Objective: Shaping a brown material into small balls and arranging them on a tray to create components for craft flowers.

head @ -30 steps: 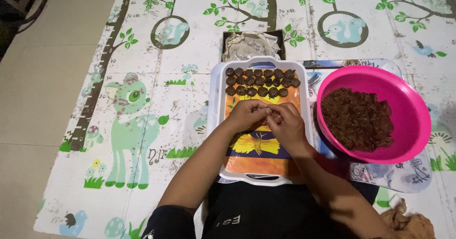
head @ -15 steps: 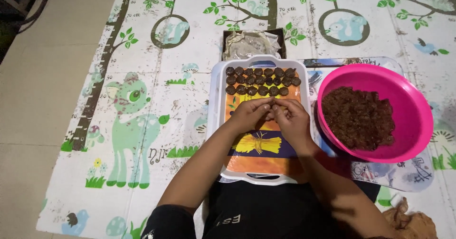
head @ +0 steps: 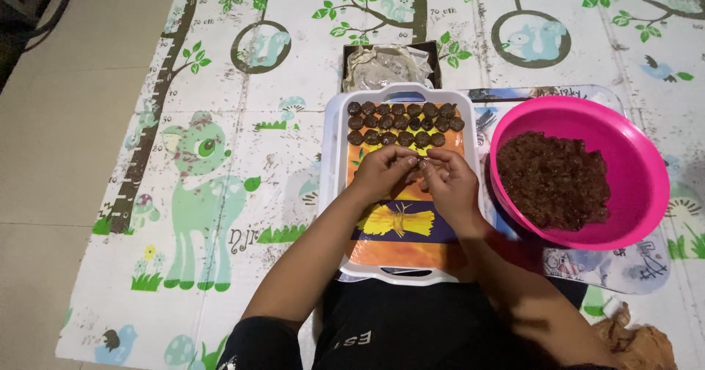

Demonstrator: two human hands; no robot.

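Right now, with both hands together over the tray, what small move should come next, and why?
Probably set the piece pinched between the left hand and right hand down beside the last dark round: the third row ends short there, and the tray below is bare.

A home floor: a children's play mat (head: 220, 194) with cartoon animals on pale tiles (head: 51, 157).

1. Light falls from above and is brightest on the play mat (head: 308, 120) at the centre.
2. The top left corner and the bottom edge sink into dimness.
3. The pink bowl (head: 639, 157) throws a soft shadow on its right side.
4. The picture is slightly soft and grainy; the small dark sweets (head: 404, 124) lack fine detail.
5. Straight lines bend slightly toward the edges.
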